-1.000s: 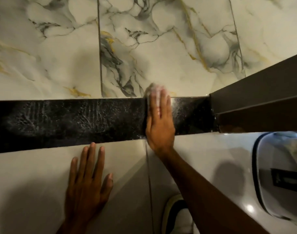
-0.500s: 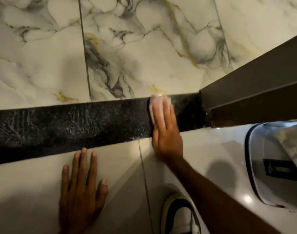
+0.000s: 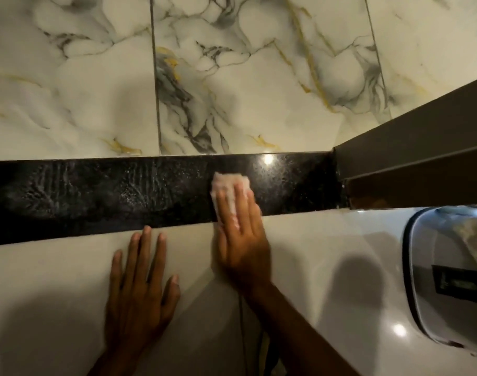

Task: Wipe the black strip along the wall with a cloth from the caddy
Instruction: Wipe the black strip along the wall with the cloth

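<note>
A glossy black strip (image 3: 96,196) runs across the wall between marble tiles above and plain pale tiles below; wet streaks cover its left and middle parts. My right hand (image 3: 241,234) lies flat on the strip's lower edge and presses a small white cloth (image 3: 229,183) against it; the cloth shows above and under my fingertips. My left hand (image 3: 139,291) rests flat with fingers spread on the pale tile below the strip, empty. The caddy is not in view.
A dark brown partition (image 3: 422,147) meets the strip's right end. A white wall-mounted dispenser or dryer (image 3: 446,270) sits at the right edge. Marble tiles (image 3: 232,77) fill the wall above; pale tiles (image 3: 42,294) lie below.
My right hand and the cloth have slid down from the strip's top edge toward its lower edge. My left hand stays planted on the tile below.
</note>
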Demonstrator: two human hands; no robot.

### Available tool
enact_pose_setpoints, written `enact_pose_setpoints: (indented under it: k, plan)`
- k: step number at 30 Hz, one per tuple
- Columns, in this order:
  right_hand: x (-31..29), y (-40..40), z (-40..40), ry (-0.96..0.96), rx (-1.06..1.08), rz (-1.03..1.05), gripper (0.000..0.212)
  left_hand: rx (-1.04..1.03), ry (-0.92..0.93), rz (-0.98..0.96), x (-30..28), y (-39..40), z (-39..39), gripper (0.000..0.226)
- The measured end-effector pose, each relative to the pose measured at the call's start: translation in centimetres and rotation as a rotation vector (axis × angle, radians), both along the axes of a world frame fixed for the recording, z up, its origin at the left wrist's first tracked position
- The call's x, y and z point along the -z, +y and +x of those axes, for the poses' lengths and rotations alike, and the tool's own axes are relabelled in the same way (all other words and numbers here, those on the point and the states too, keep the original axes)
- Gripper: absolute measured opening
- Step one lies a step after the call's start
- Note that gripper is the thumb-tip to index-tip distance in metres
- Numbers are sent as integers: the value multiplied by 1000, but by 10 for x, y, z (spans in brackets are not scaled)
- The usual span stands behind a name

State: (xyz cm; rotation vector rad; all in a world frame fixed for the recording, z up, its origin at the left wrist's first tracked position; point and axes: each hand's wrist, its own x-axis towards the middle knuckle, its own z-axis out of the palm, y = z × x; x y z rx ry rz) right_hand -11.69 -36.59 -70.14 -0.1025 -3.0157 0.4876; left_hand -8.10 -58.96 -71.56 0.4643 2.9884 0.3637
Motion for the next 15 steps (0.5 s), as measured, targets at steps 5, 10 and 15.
enact_pose_setpoints:
  k: [5, 10, 15]
  plan:
    - [-10, 28, 20, -6, 334, 89, 58, -11, -9, 2, -2, 2, -1, 79]
    - [-3, -18, -87, -29, 352, -39, 69, -7, 37, 3, 5, 0, 1, 79]
    - [-6, -30, -20, -54, -284, -15, 61, -44, 12, -12, -6, -1, -1, 81]
